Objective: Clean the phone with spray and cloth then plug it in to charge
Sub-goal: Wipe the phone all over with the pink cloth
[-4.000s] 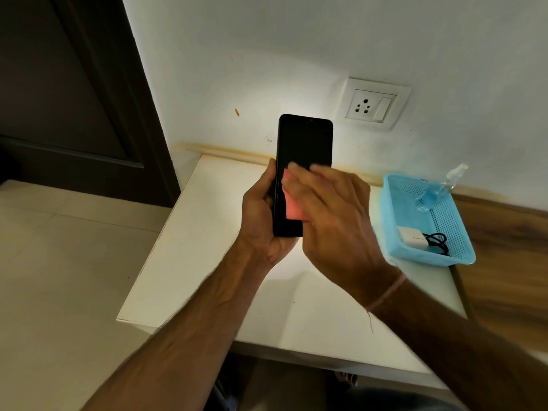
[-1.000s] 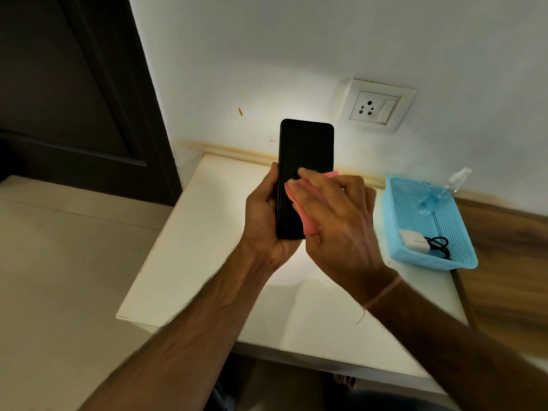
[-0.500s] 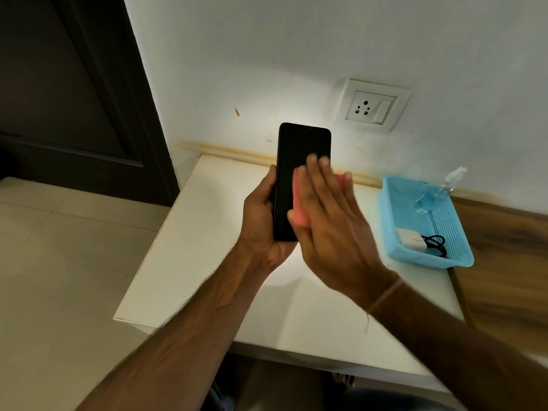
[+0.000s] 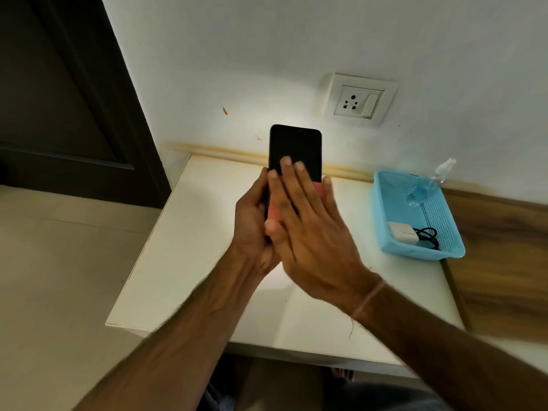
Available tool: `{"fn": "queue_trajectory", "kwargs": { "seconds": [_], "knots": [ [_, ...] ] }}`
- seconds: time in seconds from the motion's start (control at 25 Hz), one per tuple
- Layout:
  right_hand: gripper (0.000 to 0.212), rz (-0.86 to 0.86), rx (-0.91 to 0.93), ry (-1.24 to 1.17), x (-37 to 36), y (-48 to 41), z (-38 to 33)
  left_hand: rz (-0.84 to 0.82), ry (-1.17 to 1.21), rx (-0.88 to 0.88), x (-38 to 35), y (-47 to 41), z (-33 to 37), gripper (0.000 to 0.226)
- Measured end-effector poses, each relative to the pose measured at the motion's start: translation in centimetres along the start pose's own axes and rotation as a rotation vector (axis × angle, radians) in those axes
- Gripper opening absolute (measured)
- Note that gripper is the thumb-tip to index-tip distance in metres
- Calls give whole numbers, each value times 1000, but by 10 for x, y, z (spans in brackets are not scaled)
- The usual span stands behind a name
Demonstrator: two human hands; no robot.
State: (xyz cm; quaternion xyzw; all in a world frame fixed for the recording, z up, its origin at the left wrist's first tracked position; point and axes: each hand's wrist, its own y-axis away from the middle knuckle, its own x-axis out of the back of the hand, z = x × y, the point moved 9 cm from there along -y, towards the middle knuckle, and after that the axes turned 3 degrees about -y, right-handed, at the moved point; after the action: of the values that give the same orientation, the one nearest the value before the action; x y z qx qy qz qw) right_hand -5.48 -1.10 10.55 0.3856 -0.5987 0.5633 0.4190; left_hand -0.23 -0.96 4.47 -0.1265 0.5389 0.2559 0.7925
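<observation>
A black phone (image 4: 295,145) stands upright above the white table, its dark screen facing me. My left hand (image 4: 250,226) grips its lower left side. My right hand (image 4: 308,229) lies flat over the lower half of the screen, fingers straight, pressing a pink cloth (image 4: 317,189) against it. Only slivers of the cloth show beside my fingers. The clear spray bottle (image 4: 427,185) leans in a blue basket (image 4: 391,250) to the right, together with a white charger (image 4: 401,232) and its black cable (image 4: 428,235). A wall socket (image 4: 360,100) sits above and to the right of the phone.
The white table (image 4: 189,253) runs up to the wall; its left and front edges drop to a pale tiled floor. A dark door (image 4: 59,93) stands at the left. A wooden surface (image 4: 504,262) adjoins the table on the right.
My right hand has turned from curled and sideways to flat with fingers pointing up, sliding the pink cloth up the screen. The phone stays upright in my left hand.
</observation>
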Motion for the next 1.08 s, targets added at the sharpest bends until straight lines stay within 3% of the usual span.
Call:
{"fn": "queue_trajectory", "kwargs": {
  "seconds": [0.16, 0.24, 0.48, 0.8, 0.96, 1.08],
  "knots": [
    [61, 57, -229, 3, 22, -53, 45, 44, -116, -37, -3, 1, -11, 50],
    [61, 60, -250, -8, 25, -69, 46, 50, -125, -73, -3, 3, -5, 49],
    [56, 11, 4, -64, 4, -12, -6, 56, -4, -30, 1, 4, 4, 55],
    [47, 159, -121, -163, 37, -60, 44, 140, -171, -61, 0, 5, -8, 46],
    [47, 161, -27, -193, 19, -30, 12, 80, -76, -36, -3, 4, -1, 50],
    [54, 142, 114, -167, 5, 18, -12, 34, -68, 47, -4, 5, -1, 67]
  ]
}}
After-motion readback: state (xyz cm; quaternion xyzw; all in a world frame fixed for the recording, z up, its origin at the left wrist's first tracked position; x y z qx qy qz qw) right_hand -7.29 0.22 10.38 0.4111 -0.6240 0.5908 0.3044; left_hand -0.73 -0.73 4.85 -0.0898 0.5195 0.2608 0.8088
